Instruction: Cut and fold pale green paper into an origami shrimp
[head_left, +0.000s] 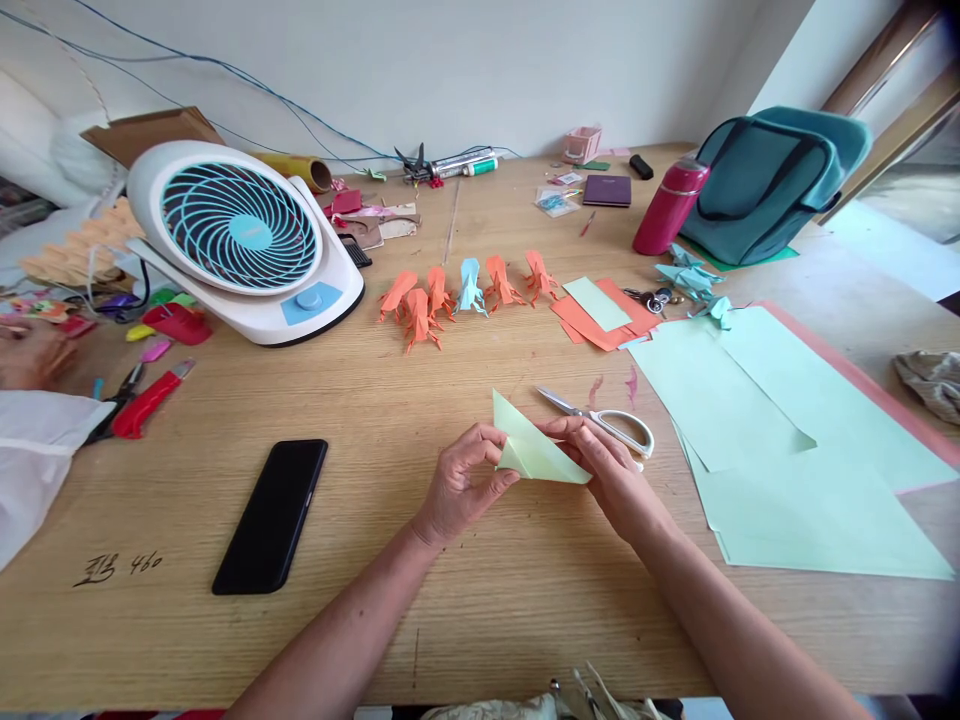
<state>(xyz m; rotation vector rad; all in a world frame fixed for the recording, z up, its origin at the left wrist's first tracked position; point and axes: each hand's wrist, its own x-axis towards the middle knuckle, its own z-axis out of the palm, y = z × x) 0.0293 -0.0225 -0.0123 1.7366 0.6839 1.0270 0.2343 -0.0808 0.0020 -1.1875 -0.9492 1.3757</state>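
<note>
A pale green sheet of paper (536, 447), folded to a triangle, is held above the wooden table between both hands. My left hand (466, 482) pinches its left corner between thumb and fingers. On the other side, my right hand (604, 465) has its fingers behind the paper's right edge, and the thumb is mostly hidden. Scissors with white handles (622, 432) lie just beyond my right hand, partly covered by it. Farther back stand several folded orange paper figures (420, 318) and one light blue paper figure (469, 288).
Large pale green sheets (810, 510) lie at the right, with orange paper pieces (611, 325) behind. A black phone (270, 515), a fan (247, 240) and a red utility knife (154, 400) are at the left. A bottle (670, 207) and teal bag (765, 190) stand back right. Another person's hand (34, 355) is far left.
</note>
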